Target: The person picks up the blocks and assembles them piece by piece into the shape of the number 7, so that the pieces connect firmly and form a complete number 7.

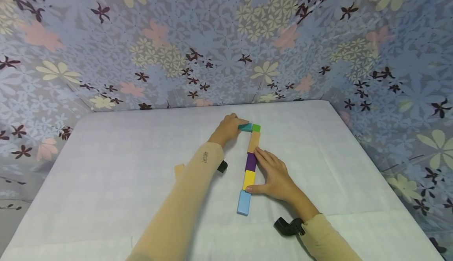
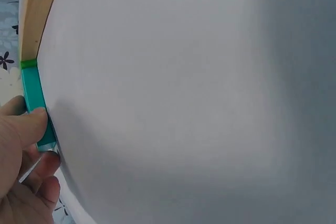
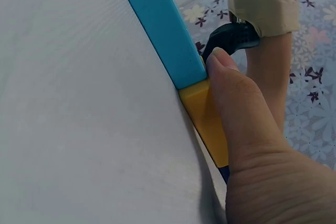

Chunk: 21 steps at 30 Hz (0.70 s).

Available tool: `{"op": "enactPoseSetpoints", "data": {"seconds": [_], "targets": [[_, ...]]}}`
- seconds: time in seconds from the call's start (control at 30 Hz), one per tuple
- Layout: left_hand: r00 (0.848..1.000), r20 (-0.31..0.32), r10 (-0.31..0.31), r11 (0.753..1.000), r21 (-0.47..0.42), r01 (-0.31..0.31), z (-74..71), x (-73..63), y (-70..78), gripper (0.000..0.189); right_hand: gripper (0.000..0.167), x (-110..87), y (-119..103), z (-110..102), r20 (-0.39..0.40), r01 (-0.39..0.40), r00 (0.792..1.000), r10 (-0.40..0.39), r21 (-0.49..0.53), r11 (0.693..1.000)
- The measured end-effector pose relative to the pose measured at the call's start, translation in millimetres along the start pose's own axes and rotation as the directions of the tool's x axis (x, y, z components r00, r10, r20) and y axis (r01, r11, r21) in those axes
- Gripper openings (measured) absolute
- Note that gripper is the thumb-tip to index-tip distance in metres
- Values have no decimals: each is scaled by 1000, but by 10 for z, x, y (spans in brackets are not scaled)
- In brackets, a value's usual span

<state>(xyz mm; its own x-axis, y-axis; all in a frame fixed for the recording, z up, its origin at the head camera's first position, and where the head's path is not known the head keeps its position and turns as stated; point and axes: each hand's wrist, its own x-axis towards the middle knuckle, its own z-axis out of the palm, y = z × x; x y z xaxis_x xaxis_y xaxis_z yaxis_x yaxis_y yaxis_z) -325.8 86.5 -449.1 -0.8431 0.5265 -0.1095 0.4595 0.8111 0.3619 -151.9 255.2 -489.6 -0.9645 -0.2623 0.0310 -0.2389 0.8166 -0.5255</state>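
A row of blocks lies end to end on the white-covered table. From the near end come a light blue block (image 1: pixel 243 203), a yellow block (image 1: pixel 249 179), a purple block (image 1: pixel 251 162), a wood-coloured block (image 1: pixel 253 141) and a small green block (image 1: pixel 256 127). At the far end a teal block (image 2: pixel 34 88) meets the green one and points left. My left hand (image 1: pixel 228 129) pinches this teal block between thumb and fingers. Along the row's right side, my right hand (image 1: pixel 277 176) spreads its fingers, thumb at the yellow block's near end, forefinger by the purple and wood-coloured blocks.
Another wood-coloured block (image 1: pixel 179 170) lies left of the row, partly hidden by the left sleeve (image 1: pixel 187 190). Black camera mounts stick out at both wrists, the right one (image 1: pixel 288 226) low over the white cloth (image 1: pixel 106 182). A flower-patterned curtain (image 1: pixel 219 37) rises behind the table.
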Motion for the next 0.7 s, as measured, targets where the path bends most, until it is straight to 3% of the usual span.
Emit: {"op": "enactPoseSetpoints", "data": {"seconds": [0.27, 0.4, 0.57, 0.7], "targets": [[999, 32, 20, 992, -123, -16, 5, -20, -90, 54, 123, 23, 6, 33, -7, -5, 1000, 5, -14, 1000], [998, 18, 57, 966, -252, -51, -62, -119, -211, 55, 124, 31, -5, 41, -1, -11, 1000, 11, -15, 1000], [994, -39, 100, 885, -453, -107, -218, -352, -383, 51, 125, 37, -14, 39, 7, -25, 1000, 25, -15, 1000], [994, -100, 40, 799, -594, -92, -354, -662, -467, 47, 125, 46, -12, 22, 8, -27, 1000, 28, -30, 999]]}}
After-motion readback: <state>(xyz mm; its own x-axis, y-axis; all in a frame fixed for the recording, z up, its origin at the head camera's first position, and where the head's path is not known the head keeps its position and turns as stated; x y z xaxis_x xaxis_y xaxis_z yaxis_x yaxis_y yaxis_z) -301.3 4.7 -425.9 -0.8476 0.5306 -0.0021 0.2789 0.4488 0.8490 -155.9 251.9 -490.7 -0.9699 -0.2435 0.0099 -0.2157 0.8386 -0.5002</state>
